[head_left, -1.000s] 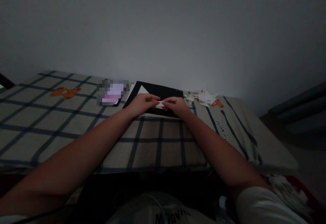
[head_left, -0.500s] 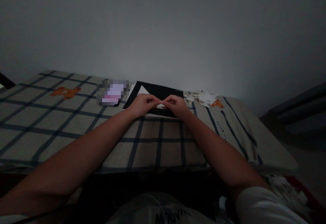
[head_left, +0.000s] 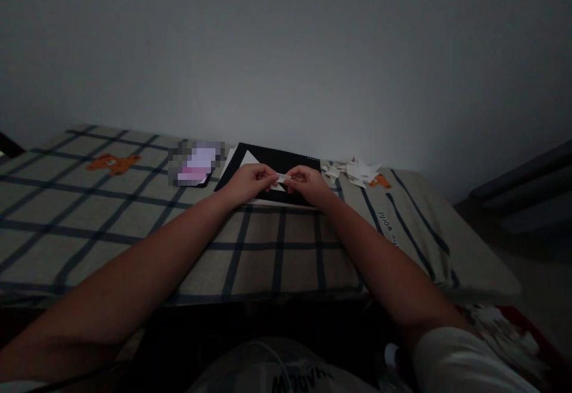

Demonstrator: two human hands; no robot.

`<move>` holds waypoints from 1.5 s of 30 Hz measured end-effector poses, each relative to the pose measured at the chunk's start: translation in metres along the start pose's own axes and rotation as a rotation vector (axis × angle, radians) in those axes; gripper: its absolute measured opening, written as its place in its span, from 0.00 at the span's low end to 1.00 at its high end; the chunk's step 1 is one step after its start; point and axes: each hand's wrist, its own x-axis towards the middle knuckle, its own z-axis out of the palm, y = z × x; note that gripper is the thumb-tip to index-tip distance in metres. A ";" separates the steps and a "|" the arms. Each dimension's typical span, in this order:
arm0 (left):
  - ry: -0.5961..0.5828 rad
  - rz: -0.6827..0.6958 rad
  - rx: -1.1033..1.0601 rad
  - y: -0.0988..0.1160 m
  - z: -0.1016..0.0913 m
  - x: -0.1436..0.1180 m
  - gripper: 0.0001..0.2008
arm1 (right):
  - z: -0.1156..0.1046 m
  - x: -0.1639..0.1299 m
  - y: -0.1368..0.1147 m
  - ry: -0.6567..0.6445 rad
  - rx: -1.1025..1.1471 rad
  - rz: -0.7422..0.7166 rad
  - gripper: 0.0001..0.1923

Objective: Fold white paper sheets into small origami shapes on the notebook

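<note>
Between my two hands is a small strip of white paper [head_left: 283,177]. My left hand [head_left: 254,180] pinches its left end with thumb and fingers. The right end is pinched by my right hand [head_left: 308,183]. Both hands are just above a black folder or board [head_left: 281,158] lying on the cloth. A white paper triangle [head_left: 250,158] lies on the black surface, partly hidden behind my left hand. More white paper shows below the strip, between the hands.
A checked cloth [head_left: 187,223] covers the table against a grey wall. Left of the black board lies a phone [head_left: 199,164] with a blurred-out screen. To the right is a pile of folded white paper pieces [head_left: 361,171]. Below the table edge, a bottle [head_left: 391,357] shows dimly.
My fingertips have moved slightly apart, so more of the white paper strip shows between them. The phone, board and paper pile have stayed in place.
</note>
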 end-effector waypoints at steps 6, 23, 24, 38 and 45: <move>-0.005 -0.043 -0.173 -0.005 0.000 0.001 0.27 | 0.003 -0.002 -0.002 0.101 -0.232 -0.158 0.18; 0.008 0.053 -0.094 -0.013 -0.002 0.004 0.26 | -0.055 -0.008 -0.023 0.310 -0.956 -0.116 0.10; 0.007 0.075 -0.062 -0.014 -0.003 0.004 0.25 | -0.064 -0.009 -0.024 0.343 -1.005 -0.022 0.11; 0.037 0.134 0.382 -0.007 -0.008 0.001 0.17 | -0.093 -0.012 -0.011 0.457 -1.208 0.475 0.10; 0.034 0.224 0.596 -0.016 -0.013 0.005 0.14 | -0.090 -0.014 -0.014 0.416 -1.212 0.484 0.10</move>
